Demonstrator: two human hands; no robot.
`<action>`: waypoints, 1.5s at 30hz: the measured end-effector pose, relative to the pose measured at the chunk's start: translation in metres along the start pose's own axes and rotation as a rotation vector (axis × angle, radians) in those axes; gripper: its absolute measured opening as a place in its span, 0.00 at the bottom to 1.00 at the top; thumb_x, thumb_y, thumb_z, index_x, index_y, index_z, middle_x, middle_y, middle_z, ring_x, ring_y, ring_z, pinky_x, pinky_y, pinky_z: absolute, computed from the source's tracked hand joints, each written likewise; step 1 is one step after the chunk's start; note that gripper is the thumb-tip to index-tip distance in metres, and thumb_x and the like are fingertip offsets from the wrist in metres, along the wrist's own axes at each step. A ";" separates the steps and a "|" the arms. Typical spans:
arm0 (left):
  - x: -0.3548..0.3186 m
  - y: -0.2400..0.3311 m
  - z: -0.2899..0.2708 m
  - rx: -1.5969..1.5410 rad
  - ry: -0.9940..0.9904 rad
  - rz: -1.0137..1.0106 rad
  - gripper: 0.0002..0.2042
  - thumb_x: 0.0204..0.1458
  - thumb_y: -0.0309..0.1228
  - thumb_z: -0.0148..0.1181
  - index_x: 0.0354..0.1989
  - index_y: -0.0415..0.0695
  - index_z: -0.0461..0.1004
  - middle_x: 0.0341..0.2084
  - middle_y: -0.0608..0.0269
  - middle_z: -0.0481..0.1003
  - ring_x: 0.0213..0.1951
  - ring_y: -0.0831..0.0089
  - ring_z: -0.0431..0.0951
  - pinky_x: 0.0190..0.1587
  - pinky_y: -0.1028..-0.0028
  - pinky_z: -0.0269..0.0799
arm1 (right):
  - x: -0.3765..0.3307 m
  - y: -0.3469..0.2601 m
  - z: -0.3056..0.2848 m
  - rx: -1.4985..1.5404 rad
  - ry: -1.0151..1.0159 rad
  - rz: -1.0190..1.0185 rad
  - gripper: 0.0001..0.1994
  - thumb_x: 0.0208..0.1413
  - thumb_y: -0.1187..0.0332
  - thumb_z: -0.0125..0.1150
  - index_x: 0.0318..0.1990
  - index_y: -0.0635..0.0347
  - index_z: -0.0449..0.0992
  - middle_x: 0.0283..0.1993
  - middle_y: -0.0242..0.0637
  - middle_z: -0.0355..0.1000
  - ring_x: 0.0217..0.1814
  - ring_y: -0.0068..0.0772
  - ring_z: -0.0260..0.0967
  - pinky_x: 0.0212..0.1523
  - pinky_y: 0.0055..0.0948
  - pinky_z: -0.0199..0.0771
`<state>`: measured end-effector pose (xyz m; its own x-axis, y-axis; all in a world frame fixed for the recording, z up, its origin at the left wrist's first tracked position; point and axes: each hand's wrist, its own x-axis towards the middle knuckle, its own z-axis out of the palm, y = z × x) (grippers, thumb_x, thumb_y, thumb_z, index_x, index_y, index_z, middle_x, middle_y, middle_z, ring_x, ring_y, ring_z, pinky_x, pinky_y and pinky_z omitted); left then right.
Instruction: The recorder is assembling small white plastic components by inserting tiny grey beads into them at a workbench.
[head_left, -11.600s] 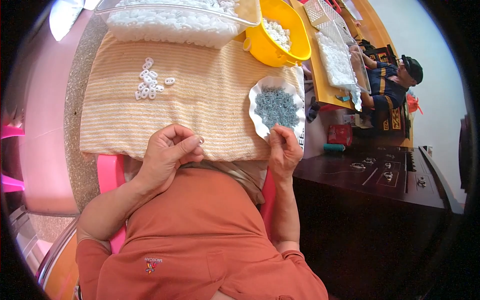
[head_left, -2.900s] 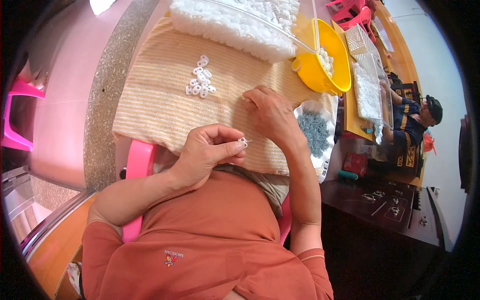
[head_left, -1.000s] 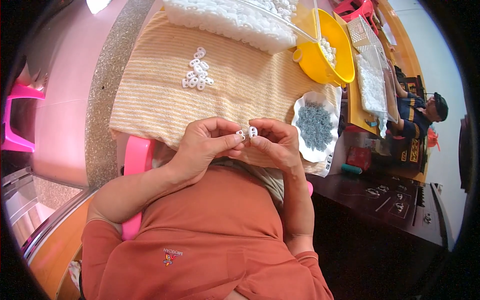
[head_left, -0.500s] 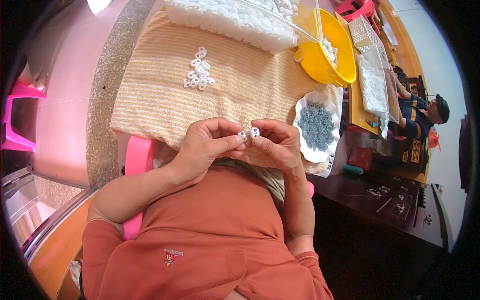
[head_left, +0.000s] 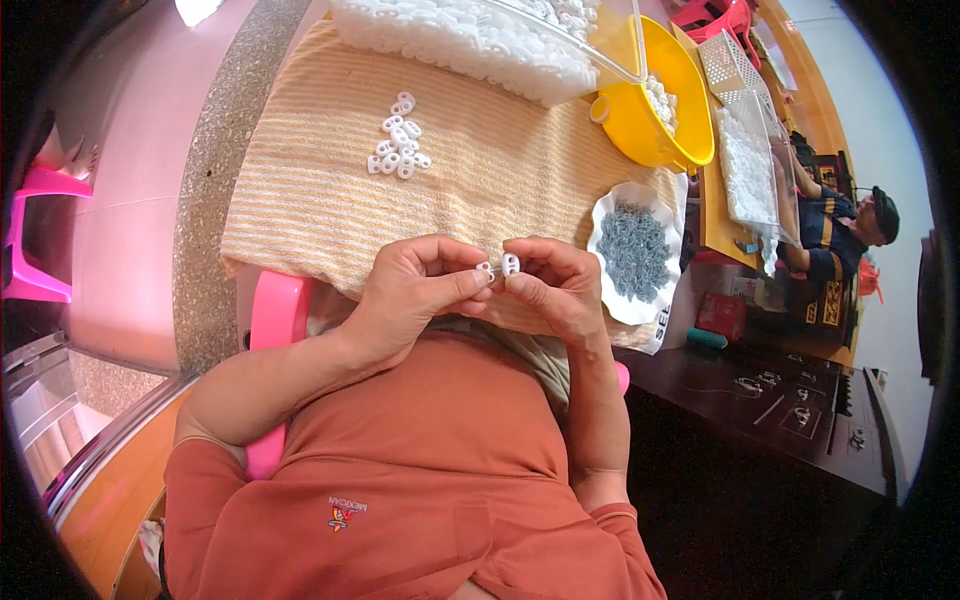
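Above the near edge of the striped cloth [head_left: 480, 150], my two hands almost meet. My left hand [head_left: 412, 292] pinches a small white piece with holes [head_left: 486, 271] between thumb and forefinger, which partly hide it. An oval white plastic piece with two holes [head_left: 511, 264] stands upright in the fingertips of my right hand [head_left: 560, 290]. A thin line seems to bridge the narrow gap between the two pieces; too small to make out. Farther off on the cloth lies a loose pile of similar white two-hole pieces [head_left: 398, 140].
A scalloped white dish [head_left: 603, 215] of small grey metal parts lies right of my right hand. A clear bin [head_left: 615, 62] full of white pieces and a yellow basin [head_left: 690, 130] stand at the back. Another person [head_left: 850, 225] sits at the far right beside another bin [head_left: 782, 190].
Both hands stay almost where they were, still pinching the same white pieces. A thin line between the pieces shows a little more plainly now.
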<state>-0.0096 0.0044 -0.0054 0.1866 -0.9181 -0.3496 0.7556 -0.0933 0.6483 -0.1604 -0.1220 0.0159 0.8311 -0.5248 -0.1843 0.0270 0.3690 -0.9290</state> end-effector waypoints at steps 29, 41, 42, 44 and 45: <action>0.000 -0.001 0.001 0.048 0.005 0.003 0.07 0.53 0.24 0.60 0.39 0.37 0.74 0.33 0.62 0.77 0.33 0.79 0.78 0.36 0.79 0.78 | -0.001 -0.001 0.003 0.004 0.004 0.035 0.15 0.51 0.80 0.61 0.48 0.70 0.73 0.40 0.41 0.76 0.41 0.27 0.74 0.45 0.25 0.73; 0.001 -0.002 0.002 0.064 0.003 0.020 0.07 0.52 0.23 0.60 0.39 0.37 0.74 0.32 0.62 0.77 0.33 0.79 0.77 0.35 0.80 0.77 | 0.000 -0.001 0.005 0.056 -0.053 0.045 0.15 0.52 0.82 0.60 0.48 0.69 0.73 0.41 0.39 0.75 0.42 0.25 0.73 0.44 0.24 0.73; 0.001 -0.002 0.002 0.061 0.001 0.018 0.07 0.52 0.23 0.60 0.39 0.37 0.74 0.32 0.62 0.77 0.33 0.79 0.77 0.35 0.80 0.77 | 0.000 0.000 0.005 0.031 -0.046 0.039 0.15 0.52 0.82 0.60 0.48 0.69 0.73 0.41 0.39 0.75 0.42 0.25 0.73 0.44 0.24 0.73; 0.001 -0.002 0.002 0.058 0.000 0.015 0.07 0.52 0.23 0.60 0.40 0.37 0.74 0.32 0.62 0.77 0.32 0.79 0.77 0.35 0.80 0.78 | 0.000 0.000 0.004 0.006 -0.039 0.034 0.15 0.52 0.82 0.60 0.48 0.70 0.73 0.41 0.39 0.75 0.43 0.25 0.73 0.44 0.24 0.73; 0.001 -0.003 0.001 0.057 0.000 0.015 0.08 0.52 0.23 0.60 0.40 0.36 0.74 0.33 0.62 0.77 0.33 0.80 0.77 0.35 0.80 0.77 | 0.000 0.000 0.005 0.025 -0.042 0.034 0.14 0.52 0.82 0.60 0.48 0.70 0.73 0.41 0.39 0.75 0.43 0.25 0.73 0.44 0.24 0.73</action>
<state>-0.0125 0.0031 -0.0076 0.1976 -0.9196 -0.3394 0.7157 -0.1012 0.6910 -0.1580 -0.1185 0.0171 0.8542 -0.4792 -0.2019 0.0113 0.4052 -0.9142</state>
